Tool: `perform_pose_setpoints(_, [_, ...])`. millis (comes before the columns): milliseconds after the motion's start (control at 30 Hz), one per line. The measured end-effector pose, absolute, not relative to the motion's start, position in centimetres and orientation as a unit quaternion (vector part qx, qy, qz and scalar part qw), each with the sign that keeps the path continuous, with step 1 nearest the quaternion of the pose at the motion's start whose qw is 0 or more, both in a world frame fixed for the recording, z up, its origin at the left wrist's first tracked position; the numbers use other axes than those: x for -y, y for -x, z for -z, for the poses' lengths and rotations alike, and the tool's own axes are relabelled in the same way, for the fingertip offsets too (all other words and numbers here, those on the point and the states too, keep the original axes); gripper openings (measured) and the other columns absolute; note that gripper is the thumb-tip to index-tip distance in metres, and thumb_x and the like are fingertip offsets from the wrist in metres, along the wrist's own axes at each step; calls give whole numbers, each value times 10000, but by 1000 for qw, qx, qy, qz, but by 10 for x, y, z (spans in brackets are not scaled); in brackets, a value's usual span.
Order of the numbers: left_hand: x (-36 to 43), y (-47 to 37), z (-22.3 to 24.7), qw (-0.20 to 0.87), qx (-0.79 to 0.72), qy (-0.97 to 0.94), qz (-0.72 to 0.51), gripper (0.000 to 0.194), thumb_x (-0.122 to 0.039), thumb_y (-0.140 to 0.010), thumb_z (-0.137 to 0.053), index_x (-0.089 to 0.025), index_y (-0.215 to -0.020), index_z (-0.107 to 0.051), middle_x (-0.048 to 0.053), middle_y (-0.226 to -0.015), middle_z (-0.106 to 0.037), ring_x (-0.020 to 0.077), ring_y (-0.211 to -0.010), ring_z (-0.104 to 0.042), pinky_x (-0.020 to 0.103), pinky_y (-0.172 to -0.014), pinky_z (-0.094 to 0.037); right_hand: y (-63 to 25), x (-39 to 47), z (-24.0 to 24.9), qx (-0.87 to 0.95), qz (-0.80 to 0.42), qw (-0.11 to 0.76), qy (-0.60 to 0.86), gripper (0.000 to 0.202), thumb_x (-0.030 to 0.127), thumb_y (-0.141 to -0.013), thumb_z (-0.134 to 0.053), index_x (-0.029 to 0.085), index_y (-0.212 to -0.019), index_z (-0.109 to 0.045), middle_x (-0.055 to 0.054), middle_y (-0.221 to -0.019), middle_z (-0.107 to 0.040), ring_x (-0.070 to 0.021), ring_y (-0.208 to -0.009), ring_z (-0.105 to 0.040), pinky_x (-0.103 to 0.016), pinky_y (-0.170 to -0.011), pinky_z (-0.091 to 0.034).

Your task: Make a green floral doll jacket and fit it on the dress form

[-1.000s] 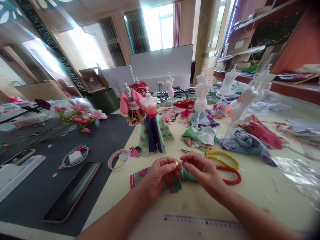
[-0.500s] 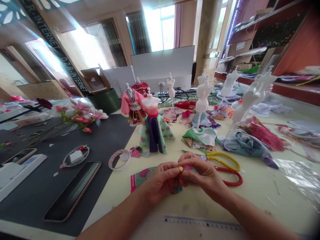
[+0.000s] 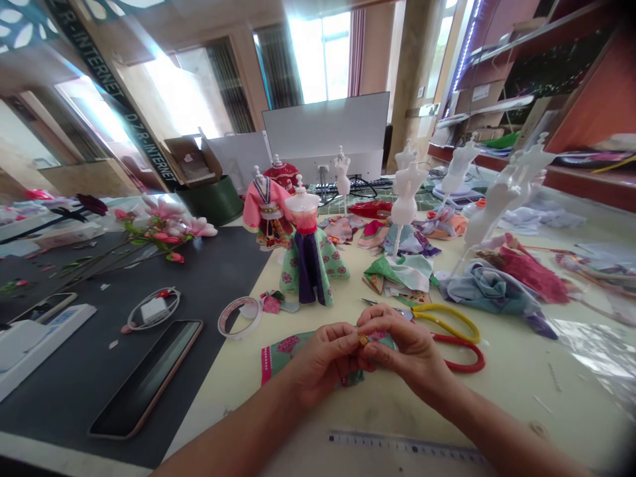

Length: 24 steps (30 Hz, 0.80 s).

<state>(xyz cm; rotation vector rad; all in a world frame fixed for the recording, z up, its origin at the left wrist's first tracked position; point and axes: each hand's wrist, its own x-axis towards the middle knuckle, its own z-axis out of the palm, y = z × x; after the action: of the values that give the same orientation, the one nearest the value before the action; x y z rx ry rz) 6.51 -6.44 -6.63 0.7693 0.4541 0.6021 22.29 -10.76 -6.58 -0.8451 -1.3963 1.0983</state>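
Observation:
Between the fingertips of both hands is a small round gold button-like piece. My left hand pinches it from the left, thumb and forefinger closed. From the right, my right hand meets it with thumb and fingers pressed together. Beneath the hands lies a green cloth with pink patterns and a pink border, partly hidden by them. Scissors with one red and one yellow handle rest just right of my right hand. Past the hands stands a small dress form in a green and purple skirt.
A tape roll and a phone lie to the left. In front is a clear ruler. White dress forms and cloth scraps fill the back right. A monitor stands behind.
The gold piece has turned slightly between the fingertips, and the fingers have shifted a little around it. The whole view has moved slightly; everything else stays in place.

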Motion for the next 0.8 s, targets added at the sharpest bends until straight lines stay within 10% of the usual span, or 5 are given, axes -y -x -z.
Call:
perform_pose_setpoints(400, [68,-68,61,797,-272,-411,-349,206,-319,-744,-674,-119,-738,-622,28,-660,-603,108,-622,-564,229,-642,-442,-223,107,63,589,-425,572,382,81,282,-791,-650,251,-865,-665,-34,-899,-551,-183,-856,-544,-294,-726,-483])
perform_pose_setpoints(800, [69,-61,61,304,-272,-776,-481,174,-169,-756,-627,-195,-927,-611,34,-798,-587,155,-744,-544,284,-699,-452,-222,105,66,450,-606,524,395,207,378,-797,-636,173,-774,-637,-24,-789,-603,-151,-761,-532,-256,-716,-423])
